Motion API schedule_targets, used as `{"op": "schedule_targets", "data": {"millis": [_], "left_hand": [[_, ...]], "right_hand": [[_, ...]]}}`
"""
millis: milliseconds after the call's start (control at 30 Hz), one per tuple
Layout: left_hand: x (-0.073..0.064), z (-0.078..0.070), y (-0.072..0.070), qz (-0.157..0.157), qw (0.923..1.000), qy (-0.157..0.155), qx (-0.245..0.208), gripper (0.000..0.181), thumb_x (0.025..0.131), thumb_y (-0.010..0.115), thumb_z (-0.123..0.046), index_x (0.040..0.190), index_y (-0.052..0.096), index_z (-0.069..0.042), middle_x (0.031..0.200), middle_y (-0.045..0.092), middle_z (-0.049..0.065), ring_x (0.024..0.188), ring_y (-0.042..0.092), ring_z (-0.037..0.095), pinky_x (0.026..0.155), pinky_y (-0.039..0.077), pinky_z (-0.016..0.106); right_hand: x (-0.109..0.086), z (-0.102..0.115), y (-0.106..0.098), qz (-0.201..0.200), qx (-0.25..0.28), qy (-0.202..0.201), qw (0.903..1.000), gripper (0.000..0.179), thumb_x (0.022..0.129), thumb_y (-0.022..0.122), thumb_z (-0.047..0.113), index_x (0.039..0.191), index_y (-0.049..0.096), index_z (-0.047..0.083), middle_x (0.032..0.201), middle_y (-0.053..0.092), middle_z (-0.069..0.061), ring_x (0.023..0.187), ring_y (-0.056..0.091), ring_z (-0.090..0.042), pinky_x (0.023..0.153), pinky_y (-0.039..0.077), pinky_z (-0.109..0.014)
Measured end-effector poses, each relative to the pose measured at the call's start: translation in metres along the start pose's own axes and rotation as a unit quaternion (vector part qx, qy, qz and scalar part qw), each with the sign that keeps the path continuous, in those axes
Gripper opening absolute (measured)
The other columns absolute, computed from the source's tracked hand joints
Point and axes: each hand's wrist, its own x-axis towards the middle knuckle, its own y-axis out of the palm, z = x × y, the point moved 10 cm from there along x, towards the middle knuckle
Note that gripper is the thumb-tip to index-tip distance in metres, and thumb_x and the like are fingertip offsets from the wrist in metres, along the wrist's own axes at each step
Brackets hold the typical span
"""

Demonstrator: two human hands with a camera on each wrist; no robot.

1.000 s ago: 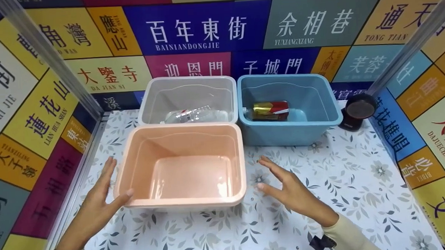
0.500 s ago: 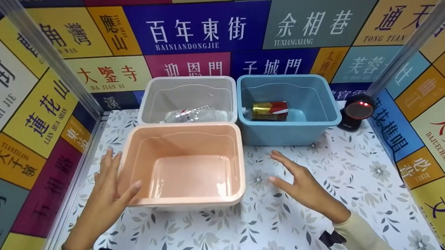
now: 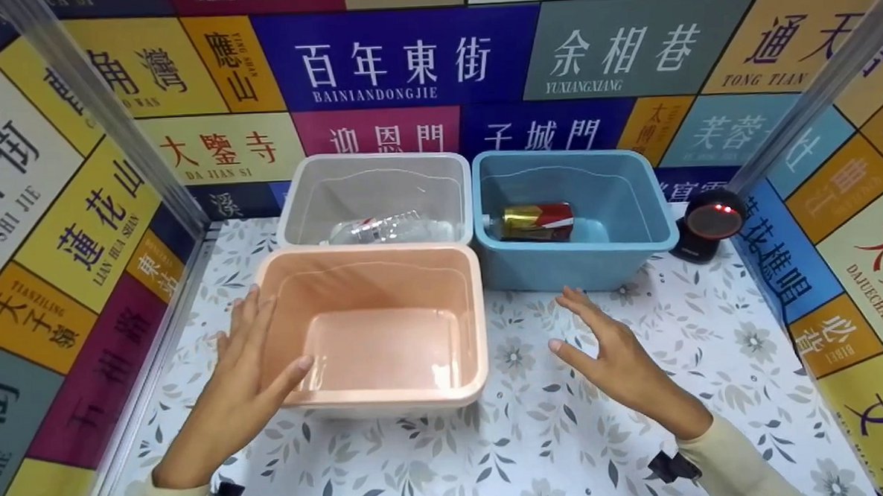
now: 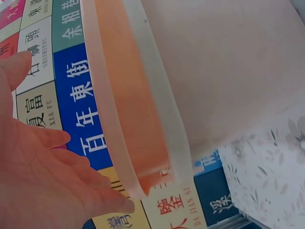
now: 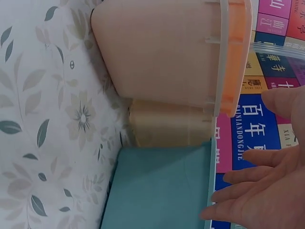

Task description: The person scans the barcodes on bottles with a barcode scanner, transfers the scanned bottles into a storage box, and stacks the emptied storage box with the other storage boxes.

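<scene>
A peach plastic bin (image 3: 386, 355) stands at the front, nothing visible inside it. My left hand (image 3: 242, 383) hovers over its left rim with fingers extended; the left wrist view shows a gap between the hand (image 4: 62, 176) and the bin's side (image 4: 228, 71). To the right of the bin, my right hand (image 3: 617, 352) hangs above the table with fingers spread and holds nothing. Behind stand a whitish bin (image 3: 379, 176) with a clear plastic bottle (image 3: 388, 226) lying in it, and a blue bin (image 3: 576, 268) with a gold and red can (image 3: 537, 221) on its side.
A black scanner-like device (image 3: 712, 221) with red lights stands right of the blue bin. The table has a floral cover (image 3: 539, 437). Printed panels with Chinese lettering (image 3: 403, 56) wall it on the back and both sides, with clear posts at the corners.
My left hand has moved right, from beside the peach bin to over its left rim. My right hand has drifted right, away from the bin. The scanner-like device's red lights have come on.
</scene>
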Motion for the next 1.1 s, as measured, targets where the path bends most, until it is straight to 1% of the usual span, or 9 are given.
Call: {"op": "schedule_targets", "data": {"millis": [100,200,367,467,567,667,833,933,1100], "left_hand": [[0.004,-0.002,0.005,0.008,1.0,0.0,0.0,0.089,0.098,0.064,-0.045,0.164,0.005,-0.032,0.169,-0.009,0.002,0.154,-0.01,0.032,0.117,-0.011,0.065],[0.007,-0.006,0.01,0.012,0.9999,0.005,0.003,0.09,0.098,0.063,-0.047,0.163,0.003,-0.031,0.169,-0.009,0.003,0.154,-0.011,0.031,0.117,-0.01,0.065],[0.014,-0.011,0.015,0.012,0.9997,0.016,0.01,0.09,0.098,0.063,-0.048,0.164,0.005,-0.028,0.169,-0.007,0.002,0.154,-0.009,0.031,0.118,-0.008,0.064],[0.019,-0.014,0.019,0.012,0.9996,0.018,0.02,0.09,0.098,0.062,-0.05,0.164,0.006,-0.027,0.169,-0.006,0.002,0.154,-0.007,0.031,0.119,-0.004,0.064],[0.023,-0.016,0.023,0.013,0.9991,0.021,0.033,0.089,0.098,0.06,-0.053,0.164,0.007,-0.024,0.169,-0.007,0.003,0.154,-0.007,0.032,0.12,-0.001,0.064],[0.027,-0.019,0.028,0.019,0.999,0.026,0.03,0.089,0.098,0.058,-0.053,0.164,0.006,-0.021,0.169,-0.009,0.003,0.154,-0.008,0.03,0.12,-0.002,0.062],[0.035,-0.024,0.035,0.033,0.9991,0.022,0.018,0.09,0.098,0.056,-0.056,0.164,0.002,-0.027,0.169,-0.01,0.001,0.154,-0.012,0.028,0.12,0.0,0.063],[0.041,-0.028,0.04,0.044,0.9986,0.02,0.019,0.09,0.098,0.055,-0.058,0.164,0.0,-0.029,0.169,-0.011,0.0,0.153,-0.014,0.029,0.12,0.0,0.065],[0.05,-0.037,0.048,0.066,0.9976,0.021,0.008,0.091,0.098,0.053,-0.061,0.163,-0.002,-0.029,0.168,-0.014,-0.003,0.153,-0.015,0.028,0.12,-0.005,0.061]], "right_hand": [[0.001,-0.002,-0.003,-0.003,-0.011,-0.003,0.9999,0.066,0.097,0.069,0.036,0.153,0.043,0.014,0.164,0.029,-0.004,0.152,0.02,-0.032,0.117,0.025,-0.061],[0.003,-0.005,-0.006,-0.007,-0.027,0.001,0.9996,0.067,0.096,0.069,0.038,0.154,0.043,0.015,0.164,0.028,-0.004,0.153,0.018,-0.032,0.117,0.024,-0.063],[0.005,-0.008,-0.009,-0.007,-0.052,0.003,0.9986,0.068,0.097,0.068,0.039,0.154,0.043,0.013,0.165,0.026,-0.007,0.153,0.015,-0.034,0.117,0.019,-0.066],[0.007,-0.008,-0.011,-0.008,-0.064,-0.001,0.9979,0.067,0.096,0.068,0.04,0.153,0.044,0.013,0.165,0.027,-0.009,0.153,0.015,-0.036,0.117,0.018,-0.067],[0.008,-0.007,-0.014,-0.011,-0.074,-0.011,0.9971,0.067,0.096,0.069,0.04,0.153,0.044,0.014,0.164,0.027,-0.011,0.153,0.015,-0.036,0.117,0.018,-0.067],[0.009,-0.006,-0.016,-0.013,-0.082,-0.02,0.9963,0.067,0.096,0.069,0.039,0.153,0.043,0.013,0.165,0.026,-0.012,0.153,0.014,-0.035,0.119,0.015,-0.063],[0.009,-0.007,-0.019,-0.012,-0.096,-0.018,0.9951,0.071,0.097,0.067,0.041,0.155,0.039,0.013,0.167,0.019,-0.009,0.153,0.012,-0.036,0.12,0.014,-0.062],[0.01,-0.006,-0.022,-0.011,-0.106,-0.019,0.9941,0.072,0.097,0.067,0.043,0.156,0.038,0.014,0.168,0.016,-0.007,0.154,0.009,-0.034,0.12,0.012,-0.062],[0.011,-0.002,-0.026,-0.018,-0.116,-0.043,0.9921,0.073,0.097,0.068,0.04,0.157,0.036,0.012,0.167,0.018,-0.011,0.154,0.007,-0.033,0.123,0.008,-0.055]]}}
